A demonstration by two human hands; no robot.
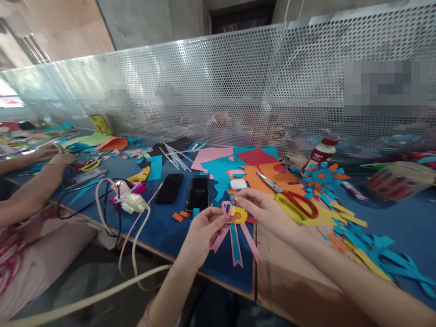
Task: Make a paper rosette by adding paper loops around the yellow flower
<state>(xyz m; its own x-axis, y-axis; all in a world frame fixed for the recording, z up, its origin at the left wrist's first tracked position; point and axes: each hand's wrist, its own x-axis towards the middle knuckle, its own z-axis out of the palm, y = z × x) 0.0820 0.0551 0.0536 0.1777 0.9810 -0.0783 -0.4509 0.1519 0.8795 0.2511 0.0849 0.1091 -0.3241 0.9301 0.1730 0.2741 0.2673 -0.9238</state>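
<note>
My left hand (207, 227) pinches a pink paper strip (226, 208) bent into a loop, over the blue table top. Beside the loop is a yellow paper flower (240, 215) with a ring-like middle. Pink tails and a blue-centred, pink-edged paper tail (235, 247) fan out below it. My right hand (254, 204) is just above and right of the flower, its fingertips pressed together; anything between them is too small to make out. Near those fingertips is a small white oval object (238, 184). Open scissors (289, 200) with red and yellow handles lie beyond my right wrist.
Coloured paper sheets (218, 161), blue scraps (378, 250) and a red-capped bottle (320, 154) cover the table. Two phones (169, 188) lie left of centre. Cables run from a glue gun-like cluster (127, 197) over the edge. Another person's arms (34, 181) work at left. A perforated metal screen (231, 86) stands behind.
</note>
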